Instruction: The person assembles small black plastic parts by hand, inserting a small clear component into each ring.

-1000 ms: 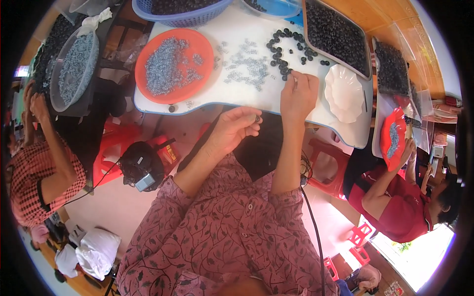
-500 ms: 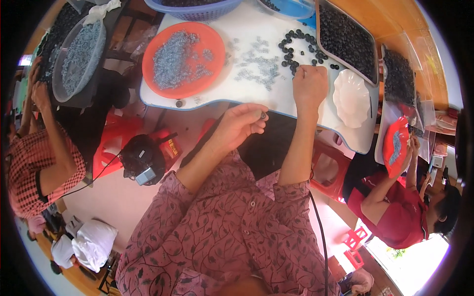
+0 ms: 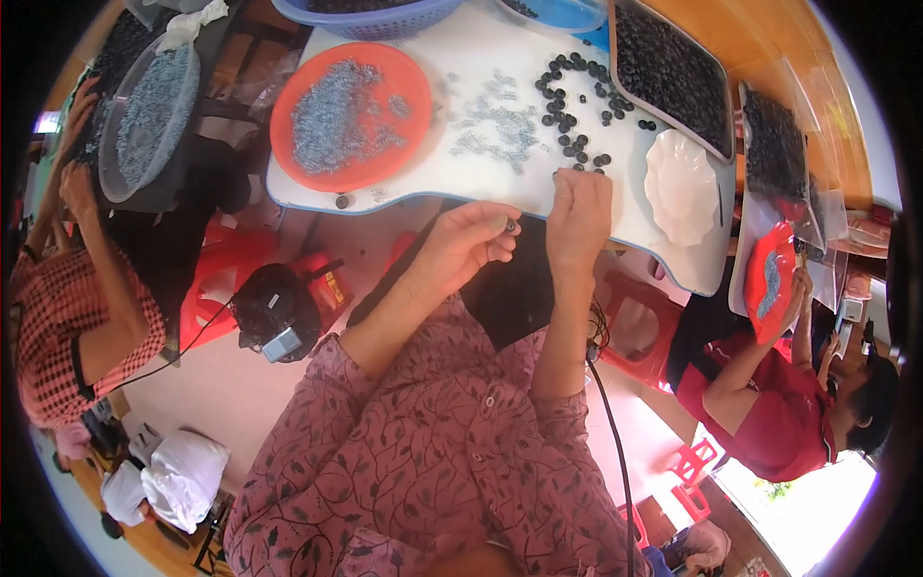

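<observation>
My left hand is closed in a pinch just off the table's front edge, with a small black round part between thumb and fingertips. The right hand is over the front edge of the white table, its fingers drawn together; a dark speck shows at the fingertips, too small to name. Right beyond these fingers lie loose black round parts, some forming a rough ring. To their left, small clear bluish pieces are scattered on the white tabletop.
An orange-red plate bears a heap of clear pieces. A blue basket, a tray of black parts and a white scalloped dish stand around. Co-workers sit left and right. A cable hangs beside my right arm.
My right hand has come back toward me and slightly left, from the ring of black parts to the table's front edge. Several black parts now lie nearer the edge. The left hand stays put.
</observation>
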`<state>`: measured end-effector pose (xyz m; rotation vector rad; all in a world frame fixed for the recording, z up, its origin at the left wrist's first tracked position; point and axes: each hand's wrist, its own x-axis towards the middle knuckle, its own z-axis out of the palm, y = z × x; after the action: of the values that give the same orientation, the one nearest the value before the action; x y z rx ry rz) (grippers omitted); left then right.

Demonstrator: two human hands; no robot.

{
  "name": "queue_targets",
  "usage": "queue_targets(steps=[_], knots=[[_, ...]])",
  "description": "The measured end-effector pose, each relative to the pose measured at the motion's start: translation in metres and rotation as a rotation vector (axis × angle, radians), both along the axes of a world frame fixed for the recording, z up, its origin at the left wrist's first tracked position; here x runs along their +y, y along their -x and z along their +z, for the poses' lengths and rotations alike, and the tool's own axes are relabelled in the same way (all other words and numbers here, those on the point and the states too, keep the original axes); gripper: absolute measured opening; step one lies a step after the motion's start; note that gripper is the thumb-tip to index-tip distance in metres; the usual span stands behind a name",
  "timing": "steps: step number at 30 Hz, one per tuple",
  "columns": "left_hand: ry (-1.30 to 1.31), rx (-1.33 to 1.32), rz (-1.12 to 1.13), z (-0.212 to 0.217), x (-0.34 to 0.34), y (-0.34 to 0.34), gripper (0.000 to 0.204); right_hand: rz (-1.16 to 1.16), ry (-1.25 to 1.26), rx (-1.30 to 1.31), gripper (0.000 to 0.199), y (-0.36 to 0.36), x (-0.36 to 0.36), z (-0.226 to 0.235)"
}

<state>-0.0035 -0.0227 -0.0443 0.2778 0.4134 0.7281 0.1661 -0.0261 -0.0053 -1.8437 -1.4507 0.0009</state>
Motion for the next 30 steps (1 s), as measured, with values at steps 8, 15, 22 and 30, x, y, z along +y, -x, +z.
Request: queue_targets(steps=[8, 15, 22, 30], knots=[[-0.002, 0.041, 0.002, 0.003, -0.003, -0.001, 0.022, -0.005, -0.055, -0.026, 0.011, 0.008, -0.018, -0.013], [-0.011, 0.037, 0.004, 0.005, -0.003, 0.0, 0.023, -0.02, -0.012, 0.078, 0.018, 0.005, -0.024, -0.005], [0.029, -0.065, 0.009, 0.001, -0.003, 0.003, 0.026, -0.019, 0.035, -0.028, 0.017, 0.004, -0.017, -0.004], [0.073, -0.13, 0.01, -0.001, -0.001, 0.003, 0.026, 0.031, 0.097, -0.009, 0.01, 0.006, -0.016, 0.002]])
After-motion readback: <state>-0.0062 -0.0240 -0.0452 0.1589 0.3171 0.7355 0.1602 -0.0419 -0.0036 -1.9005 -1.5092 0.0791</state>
